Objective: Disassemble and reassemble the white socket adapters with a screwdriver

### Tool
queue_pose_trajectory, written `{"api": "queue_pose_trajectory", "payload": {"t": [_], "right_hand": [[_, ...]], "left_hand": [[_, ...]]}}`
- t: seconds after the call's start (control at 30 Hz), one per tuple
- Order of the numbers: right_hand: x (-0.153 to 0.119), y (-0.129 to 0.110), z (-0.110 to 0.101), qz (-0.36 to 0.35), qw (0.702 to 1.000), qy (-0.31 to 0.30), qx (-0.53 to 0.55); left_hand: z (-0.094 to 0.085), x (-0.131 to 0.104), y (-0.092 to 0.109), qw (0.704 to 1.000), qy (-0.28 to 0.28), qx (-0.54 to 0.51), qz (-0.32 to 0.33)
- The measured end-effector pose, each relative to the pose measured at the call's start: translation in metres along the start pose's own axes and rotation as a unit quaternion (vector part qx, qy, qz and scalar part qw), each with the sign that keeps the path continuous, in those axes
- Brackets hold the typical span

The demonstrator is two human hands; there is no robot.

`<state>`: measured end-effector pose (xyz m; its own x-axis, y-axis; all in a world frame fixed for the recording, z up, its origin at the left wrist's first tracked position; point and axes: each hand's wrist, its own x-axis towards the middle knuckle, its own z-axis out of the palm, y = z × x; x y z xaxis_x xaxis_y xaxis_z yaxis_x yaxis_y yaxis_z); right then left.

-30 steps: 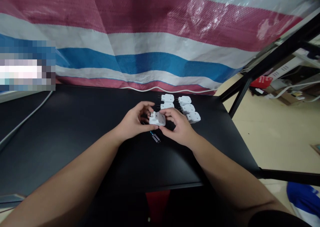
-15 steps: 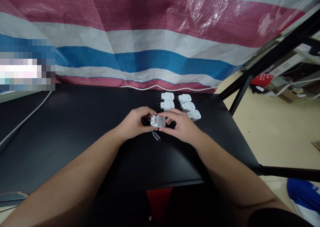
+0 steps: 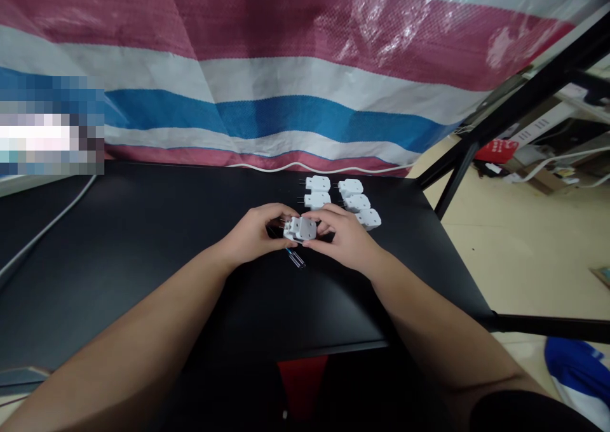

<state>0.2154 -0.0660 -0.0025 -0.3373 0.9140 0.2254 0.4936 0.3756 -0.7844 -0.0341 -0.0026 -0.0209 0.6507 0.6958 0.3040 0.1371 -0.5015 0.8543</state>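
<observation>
A white plug [image 3: 305, 227] with thin metal prongs is held just above the table, between both hands. My left hand [image 3: 255, 234] pinches its prong end, thumb below and fingers above. My right hand [image 3: 344, 236] grips the opposite end between thumb and fingertips. Small dark holes show in its upper face. The upper casing looks slightly offset from the part beneath, though I cannot tell whether they are separate. A screwdriver [image 3: 296, 258] with a striped, shiny handle lies just below the plug, its far end hidden by my left hand.
Several similar white plugs [image 3: 317, 183] lie in two groups behind my right hand, prongs to the left. A white cable [image 3: 298, 164] runs along the back of the black table [image 3: 143, 229], before a striped plastic sheet [image 3: 286, 114]. A black metal frame [image 3: 450, 181] stands at right.
The plug in my hands has tilted slightly, and its upper casing now looks more offset at the prong end. Both hands keep their hold; the view has shifted a little.
</observation>
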Motion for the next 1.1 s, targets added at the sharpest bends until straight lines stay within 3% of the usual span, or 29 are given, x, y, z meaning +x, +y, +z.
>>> {"api": "queue_pose_trajectory", "payload": {"t": [0.2,0.33,0.5,0.6,0.77,0.97,1.1], "right_hand": [[0.001,0.002,0.001,-0.028,0.998,0.048,-0.001],[0.0,0.003,0.0,-0.021,0.998,0.06,0.001],[0.0,0.0,-0.002,-0.025,0.999,-0.006,-0.043],[-0.001,0.0,-0.003,-0.005,0.995,-0.035,-0.095],[-0.002,0.002,-0.001,0.034,0.989,-0.061,-0.134],[-0.003,-0.008,-0.002,-0.031,0.995,-0.018,-0.096],[-0.003,-0.016,0.0,-0.086,0.984,-0.111,-0.106]], "left_hand": [[-0.003,-0.001,0.003,1.0,0.011,0.024,0.001],[-0.008,0.0,0.005,0.996,0.053,0.077,-0.007],[-0.013,0.002,0.002,0.984,0.136,0.103,-0.05],[-0.014,0.002,0.0,0.981,0.158,0.094,-0.065],[-0.011,0.001,-0.001,0.986,0.132,0.081,-0.063],[-0.008,0.0,-0.002,0.992,0.089,0.093,-0.002],[-0.008,0.0,0.002,0.988,0.071,0.135,0.025]]}}
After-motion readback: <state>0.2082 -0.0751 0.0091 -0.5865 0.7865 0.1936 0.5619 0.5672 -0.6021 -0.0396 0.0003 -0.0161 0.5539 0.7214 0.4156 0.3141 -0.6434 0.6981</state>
